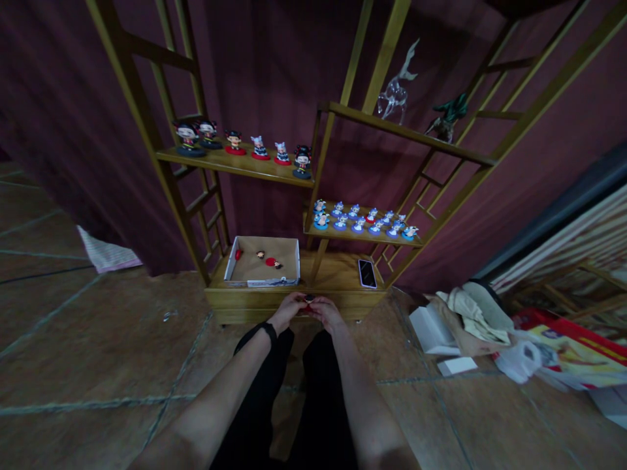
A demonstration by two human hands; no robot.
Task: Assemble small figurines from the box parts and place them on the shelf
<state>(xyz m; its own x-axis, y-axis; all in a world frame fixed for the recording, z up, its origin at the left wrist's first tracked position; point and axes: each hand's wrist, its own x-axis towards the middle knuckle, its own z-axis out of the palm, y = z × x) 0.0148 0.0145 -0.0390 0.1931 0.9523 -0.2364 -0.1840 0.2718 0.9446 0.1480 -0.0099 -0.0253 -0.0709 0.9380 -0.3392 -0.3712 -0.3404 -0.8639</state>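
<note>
Between my two hands, just in front of the cabinet's low drawer front, is a small figurine (308,299) with a dark top and a red lower part. My left hand (290,309) grips it from the left, and my right hand (325,311) closes on it from the right; the fingers cover much of it. Beyond them, on the cabinet's bottom level, sits a shallow open cardboard box (289,245). Inside lie a small dark-haired figurine (260,254), a red disc base (270,262), another small figurine (278,265) and a red piece (238,254).
A wooden display shelf (235,164) stands ahead, with several figurines (359,224) in rows. A glass deer (393,98) and a green ornament (448,117) are up high. A phone (367,273) lies on the bottom level. White boxes (434,329) and bags (522,359) are on the floor at right.
</note>
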